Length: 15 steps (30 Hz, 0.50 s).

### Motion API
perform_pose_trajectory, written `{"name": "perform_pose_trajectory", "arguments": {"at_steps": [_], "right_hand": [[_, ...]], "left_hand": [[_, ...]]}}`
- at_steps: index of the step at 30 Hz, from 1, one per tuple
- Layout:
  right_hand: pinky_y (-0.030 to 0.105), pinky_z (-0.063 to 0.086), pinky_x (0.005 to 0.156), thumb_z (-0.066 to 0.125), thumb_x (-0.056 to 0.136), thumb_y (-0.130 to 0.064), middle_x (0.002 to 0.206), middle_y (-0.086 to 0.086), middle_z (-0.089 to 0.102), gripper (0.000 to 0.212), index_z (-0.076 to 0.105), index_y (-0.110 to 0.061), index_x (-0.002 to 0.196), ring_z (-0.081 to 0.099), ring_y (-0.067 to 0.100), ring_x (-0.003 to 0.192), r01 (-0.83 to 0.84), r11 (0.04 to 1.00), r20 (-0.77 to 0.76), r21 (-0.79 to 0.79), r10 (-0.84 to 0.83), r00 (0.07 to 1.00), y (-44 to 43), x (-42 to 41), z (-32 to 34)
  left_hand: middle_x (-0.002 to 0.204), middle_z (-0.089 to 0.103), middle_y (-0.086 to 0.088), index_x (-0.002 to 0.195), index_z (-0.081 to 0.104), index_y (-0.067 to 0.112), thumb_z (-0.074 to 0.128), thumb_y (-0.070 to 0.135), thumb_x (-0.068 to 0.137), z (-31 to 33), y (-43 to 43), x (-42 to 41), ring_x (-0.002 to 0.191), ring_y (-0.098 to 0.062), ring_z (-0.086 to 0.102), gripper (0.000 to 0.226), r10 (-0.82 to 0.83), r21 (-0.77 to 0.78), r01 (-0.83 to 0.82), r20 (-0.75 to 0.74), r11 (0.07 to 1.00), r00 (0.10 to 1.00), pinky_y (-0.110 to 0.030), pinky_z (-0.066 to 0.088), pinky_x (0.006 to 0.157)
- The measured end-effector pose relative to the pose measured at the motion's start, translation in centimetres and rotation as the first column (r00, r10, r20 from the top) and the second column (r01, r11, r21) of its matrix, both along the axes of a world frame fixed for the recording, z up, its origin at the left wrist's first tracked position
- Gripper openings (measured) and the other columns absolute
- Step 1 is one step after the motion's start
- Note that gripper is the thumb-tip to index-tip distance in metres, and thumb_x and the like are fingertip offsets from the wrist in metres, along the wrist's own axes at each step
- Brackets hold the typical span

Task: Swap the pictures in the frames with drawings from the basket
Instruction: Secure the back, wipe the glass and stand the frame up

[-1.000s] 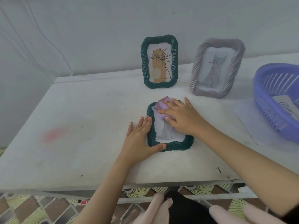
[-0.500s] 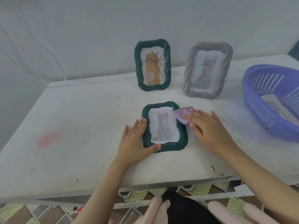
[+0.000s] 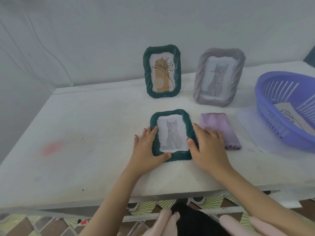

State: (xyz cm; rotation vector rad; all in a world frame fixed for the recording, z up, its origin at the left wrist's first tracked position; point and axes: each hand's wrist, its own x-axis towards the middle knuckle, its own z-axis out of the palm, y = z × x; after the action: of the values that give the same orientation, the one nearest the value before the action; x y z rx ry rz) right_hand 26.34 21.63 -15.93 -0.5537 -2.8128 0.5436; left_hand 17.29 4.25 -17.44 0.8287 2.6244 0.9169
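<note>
Flat-fingered, the left hand [image 3: 146, 149] and right hand [image 3: 208, 149] bracket the green frame [image 3: 186, 123] lying face-up on the table [image 3: 93, 133], cat photo [image 3: 172, 135] not yet swapped; flipping it to open the back seems next. Beyond, a drawing [image 3: 288, 114] waits in the purple basket [image 3: 272, 121].

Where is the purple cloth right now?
In the head view the purple cloth lies flat on the table, just right of the lying green frame, beside the right hand; the basket sits further right.
</note>
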Motion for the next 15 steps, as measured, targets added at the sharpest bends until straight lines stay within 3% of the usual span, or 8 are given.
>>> {"name": "perform_pose_trajectory", "arguments": {"at_steps": [3, 6, 8, 11, 13, 15], "right_hand": [[0.046, 0.006, 0.116, 0.041, 0.093, -0.031, 0.117, 0.005, 0.061, 0.049, 0.034, -0.017, 0.139, 0.045, 0.024, 0.121, 0.034, 0.986, -0.051, -0.162, -0.043, 0.998, -0.8, -0.6, 0.1], [0.045, 0.027, 0.11, 0.049, 0.092, -0.019, 0.112, 0.003, 0.062, 0.045, 0.04, -0.019, 0.136, 0.047, 0.024, 0.115, 0.031, 0.926, -0.155, -0.375, -0.096, 0.983, -1.0, -0.9, 0.4], [0.038, 0.038, 0.103, 0.051, 0.09, -0.009, 0.126, -0.002, 0.054, 0.045, 0.042, -0.023, 0.132, 0.048, 0.019, 0.12, -0.012, 0.828, -0.215, -0.56, -0.131, 0.968, -0.9, -1.0, 0.7], [0.029, 0.052, 0.081, 0.049, 0.087, 0.004, 0.121, -0.005, 0.054, 0.048, 0.047, -0.031, 0.12, 0.059, 0.009, 0.097, -0.065, 0.644, -0.263, -0.763, -0.216, 0.94, -0.6, -1.2, 1.5], [0.019, 0.051, 0.069, 0.048, 0.087, 0.008, 0.11, -0.002, 0.059, 0.047, 0.051, -0.03, 0.115, 0.06, 0.003, 0.086, -0.103, 0.473, -0.25, -0.875, -0.259, 0.933, -0.2, -1.2, 2.2], [0.022, 0.05, 0.069, 0.049, 0.086, 0.01, 0.106, 0.003, 0.062, 0.048, 0.055, -0.031, 0.111, 0.062, 0.01, 0.087, -0.154, 0.347, -0.25, -0.925, -0.252, 0.935, 0.4, -1.3, 2.6]], "left_hand": [[0.153, 0.022, 0.003, 0.142, 0.023, 0.033, 0.07, 0.042, 0.07, 0.0, 0.2, 0.1, 0.144, -0.014, 0.005, 0.086, 0.013, 0.126, -0.019, 0.05, 0.992, 0.999, -0.037, -0.012, 0.114], [0.145, 0.022, 0.014, 0.128, 0.033, 0.043, 0.076, 0.02, 0.072, 0.4, 0.3, 0.8, 0.143, -0.008, 0.003, 0.074, 0.018, 0.272, -0.061, 0.156, 0.96, 0.988, -0.035, -0.003, 0.117], [0.15, 0.015, 0.014, 0.121, 0.038, 0.047, 0.076, 0.01, 0.071, 0.9, 0.2, 1.2, 0.141, -0.003, 0.009, 0.073, 0.009, 0.399, -0.112, 0.251, 0.91, 0.968, -0.033, 0.016, 0.117], [0.153, 0.016, 0.011, 0.121, 0.046, 0.042, 0.073, -0.003, 0.071, 2.0, 0.0, 1.5, 0.136, 0.002, 0.021, 0.073, -0.001, 0.528, -0.159, 0.29, 0.834, 0.957, -0.027, 0.032, 0.11], [0.148, 0.031, 0.008, 0.119, 0.052, 0.035, 0.068, -0.005, 0.076, 2.8, -0.3, 1.3, 0.13, -0.003, 0.039, 0.061, -0.018, 0.64, -0.228, 0.355, 0.734, 0.935, -0.028, 0.045, 0.1], [0.129, 0.056, 0.001, 0.116, 0.054, 0.028, 0.057, 0.001, 0.088, 3.6, -0.7, 0.8, 0.106, -0.008, 0.06, 0.039, -0.028, 0.725, -0.346, 0.45, 0.596, 0.893, -0.024, 0.053, 0.08]]}}
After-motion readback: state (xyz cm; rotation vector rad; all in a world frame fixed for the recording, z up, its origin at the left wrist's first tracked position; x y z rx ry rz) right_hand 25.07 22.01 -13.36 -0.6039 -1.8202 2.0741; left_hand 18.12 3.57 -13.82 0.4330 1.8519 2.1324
